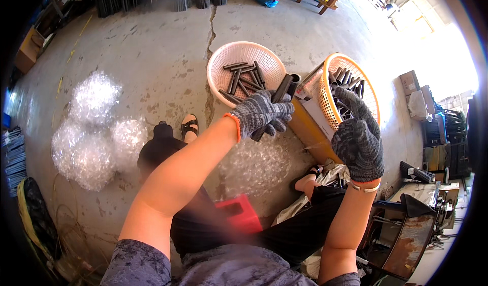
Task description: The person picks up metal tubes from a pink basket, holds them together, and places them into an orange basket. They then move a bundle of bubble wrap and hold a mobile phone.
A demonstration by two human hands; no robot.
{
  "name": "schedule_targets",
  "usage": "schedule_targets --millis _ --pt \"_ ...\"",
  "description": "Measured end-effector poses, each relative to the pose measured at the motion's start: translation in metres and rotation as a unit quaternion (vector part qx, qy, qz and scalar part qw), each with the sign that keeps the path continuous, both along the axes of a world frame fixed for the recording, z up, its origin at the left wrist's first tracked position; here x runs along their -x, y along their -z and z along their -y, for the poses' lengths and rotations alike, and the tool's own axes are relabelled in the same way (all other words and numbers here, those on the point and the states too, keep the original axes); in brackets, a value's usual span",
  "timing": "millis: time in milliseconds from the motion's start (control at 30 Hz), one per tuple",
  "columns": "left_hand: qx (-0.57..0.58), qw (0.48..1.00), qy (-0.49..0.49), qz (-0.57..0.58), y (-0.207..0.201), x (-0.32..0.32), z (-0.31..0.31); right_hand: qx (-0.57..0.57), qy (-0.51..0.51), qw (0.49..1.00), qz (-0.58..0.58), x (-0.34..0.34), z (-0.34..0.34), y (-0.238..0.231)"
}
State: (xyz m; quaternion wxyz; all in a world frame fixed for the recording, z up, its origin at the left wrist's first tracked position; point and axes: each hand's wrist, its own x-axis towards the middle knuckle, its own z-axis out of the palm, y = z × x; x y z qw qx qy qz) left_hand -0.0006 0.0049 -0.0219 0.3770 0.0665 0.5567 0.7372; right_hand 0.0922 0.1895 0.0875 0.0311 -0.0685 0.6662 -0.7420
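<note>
My left hand (264,114), in a grey knitted glove with an orange cuff, is closed round black tubes (282,88). Their upper ends stick out past the thumb side, and a lower end shows below the fingers. Behind it stands a pale pink mesh basket (218,65) with several loose black tubes (239,77) lying inside. My right hand (360,138), gloved alike, is in front of an orange-rimmed basket (375,90) tilted toward me and holding more black tubes (351,78). Its fingers are bent together; what they hold, if anything, is hidden.
A cardboard box (317,133) props the orange-rimmed basket. Clear plastic bundles (89,133) lie on the floor at left, with another clear plastic heap (254,166) between my feet. A red plastic stool (239,212) is beneath me. A rusty metal machine (409,245) stands at near right.
</note>
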Motion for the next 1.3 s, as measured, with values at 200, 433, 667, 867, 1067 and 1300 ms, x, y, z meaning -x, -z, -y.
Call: schedule_targets --millis 200,433,667,867,1067,1300 --pt "-0.221 0.956 -0.109 0.159 0.000 -0.001 -0.003 -0.002 -0.025 0.999 0.034 -0.028 0.017 -0.003" --pt "-0.337 0.915 -0.041 0.221 0.019 -0.020 -0.025 -0.017 -0.188 0.968 0.164 -0.045 0.032 0.020" --pt "-0.279 0.937 -0.192 0.083 0.010 0.012 -0.001 -0.136 -0.211 0.961 0.115 -0.061 0.029 0.053" --pt "-0.234 0.941 -0.243 0.010 0.003 0.033 0.025 -0.003 0.086 0.974 0.210 -0.075 0.013 0.102" --pt "-0.110 0.951 -0.280 -0.075 -0.009 0.027 0.022 0.046 0.155 0.969 0.185 -0.072 0.012 0.193" --pt "-0.065 0.907 -0.372 -0.184 -0.035 0.038 0.045 -0.416 0.013 0.842 0.344 -0.157 -0.048 0.450"
